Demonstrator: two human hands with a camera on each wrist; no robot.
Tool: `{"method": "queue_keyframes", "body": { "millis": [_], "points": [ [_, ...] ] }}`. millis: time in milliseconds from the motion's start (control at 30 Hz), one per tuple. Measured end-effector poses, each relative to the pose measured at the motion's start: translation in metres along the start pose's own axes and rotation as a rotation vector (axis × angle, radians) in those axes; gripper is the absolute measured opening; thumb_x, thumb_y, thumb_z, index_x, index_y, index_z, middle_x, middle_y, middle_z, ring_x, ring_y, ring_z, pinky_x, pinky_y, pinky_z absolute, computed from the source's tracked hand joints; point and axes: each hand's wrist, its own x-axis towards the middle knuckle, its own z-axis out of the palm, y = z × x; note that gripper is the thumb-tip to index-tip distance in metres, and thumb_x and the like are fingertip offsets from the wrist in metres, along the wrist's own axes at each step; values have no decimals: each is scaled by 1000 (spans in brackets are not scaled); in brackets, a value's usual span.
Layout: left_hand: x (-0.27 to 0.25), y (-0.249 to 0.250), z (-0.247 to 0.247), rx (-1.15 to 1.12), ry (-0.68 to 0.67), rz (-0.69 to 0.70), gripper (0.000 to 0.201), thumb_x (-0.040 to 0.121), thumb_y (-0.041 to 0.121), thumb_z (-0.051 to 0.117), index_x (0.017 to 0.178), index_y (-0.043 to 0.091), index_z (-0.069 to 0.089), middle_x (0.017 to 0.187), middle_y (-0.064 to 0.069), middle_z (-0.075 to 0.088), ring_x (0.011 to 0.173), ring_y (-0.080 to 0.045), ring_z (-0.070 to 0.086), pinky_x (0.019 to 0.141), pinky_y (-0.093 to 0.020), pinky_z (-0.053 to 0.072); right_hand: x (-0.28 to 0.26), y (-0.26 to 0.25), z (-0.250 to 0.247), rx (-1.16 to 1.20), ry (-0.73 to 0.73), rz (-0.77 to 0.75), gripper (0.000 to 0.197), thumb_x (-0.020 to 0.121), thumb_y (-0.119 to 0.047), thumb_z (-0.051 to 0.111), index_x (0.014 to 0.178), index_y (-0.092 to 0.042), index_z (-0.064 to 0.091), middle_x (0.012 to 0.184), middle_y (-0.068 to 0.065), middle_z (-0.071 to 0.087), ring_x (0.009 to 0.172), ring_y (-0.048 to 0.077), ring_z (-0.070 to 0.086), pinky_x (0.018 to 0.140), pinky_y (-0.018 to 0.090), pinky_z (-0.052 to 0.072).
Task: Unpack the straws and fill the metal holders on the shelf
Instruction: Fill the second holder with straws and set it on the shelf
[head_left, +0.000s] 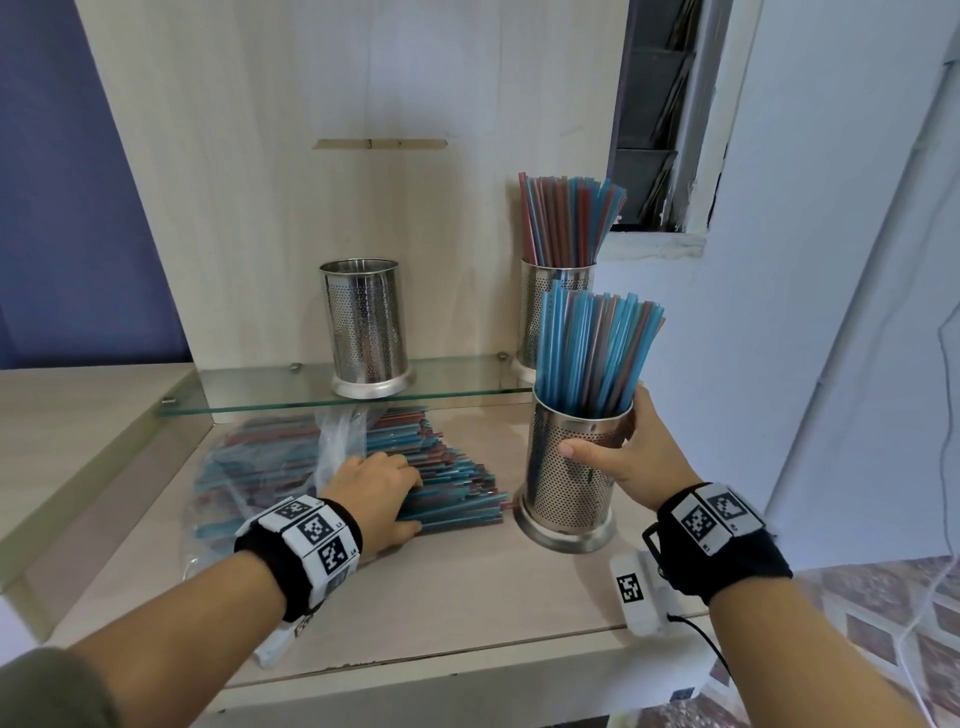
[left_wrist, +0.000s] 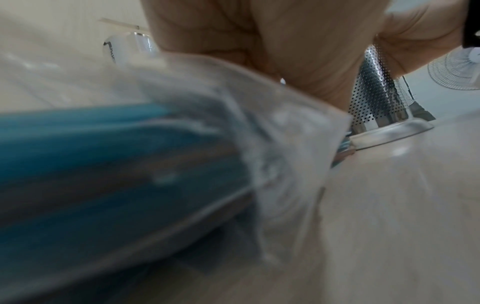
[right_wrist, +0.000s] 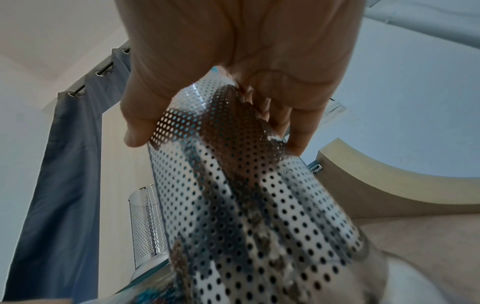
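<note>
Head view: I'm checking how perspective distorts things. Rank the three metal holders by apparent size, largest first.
1. Held holder, in the right hand, nearest the camera.
2. Empty holder on the glass shelf.
3. Rear filled holder, partly hidden, so unsure.

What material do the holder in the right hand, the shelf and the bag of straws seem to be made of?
Holder: polished metal, probably stainless steel; it is shiny, mirror-like and perforated with small holes.
Shelf: clear glass; the straws below show through it and its edge looks greenish.
Bag: thin clear plastic film; it is wrinkled, glossy and see-through.
</note>
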Motion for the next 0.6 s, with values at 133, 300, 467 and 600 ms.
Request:
{"method": "queue_keyframes", "body": {
  "millis": [133, 300, 467, 600],
  "points": [
    [2, 2, 2, 49, -13, 8, 45, 89, 49, 53, 123, 21, 55, 123, 3, 51, 114, -18, 45, 99, -32, 37, 0, 1, 1, 13, 0, -10, 99, 53, -32, 90, 136, -19, 38, 124, -7, 61, 111, 2, 61, 92, 22, 51],
    [3, 3, -7, 9, 53, -8, 36, 92, 45, 49, 115, 18, 54, 118, 2, 53, 109, -19, 48, 94, -32, 37, 0, 2, 1, 19, -3, -20, 97, 55, -29, 89, 137, -19, 38, 125, -6, 61, 111, 0, 61, 88, 17, 52],
    [8, 10, -29, -138, 170, 15, 20, 97, 39, 43, 101, 19, 39, 95, 1, 63, 91, -23, 59, 93, -32, 36, 0, 2, 1, 22, -10, -31, 96, 57, -26, 89, 138, -17, 37, 126, -5, 60, 111, -2, 60, 86, 12, 50],
    [17, 19, -47, -357, 191, 44, 19, 96, 31, 48, 94, 18, 36, 82, -2, 56, 73, -24, 57, 64, -33, 41, -2, -1, 2, 32, -9, -34, 97, 56, -27, 88, 138, -17, 37, 125, -7, 60, 107, -7, 60, 82, 9, 49]
  ]
}}
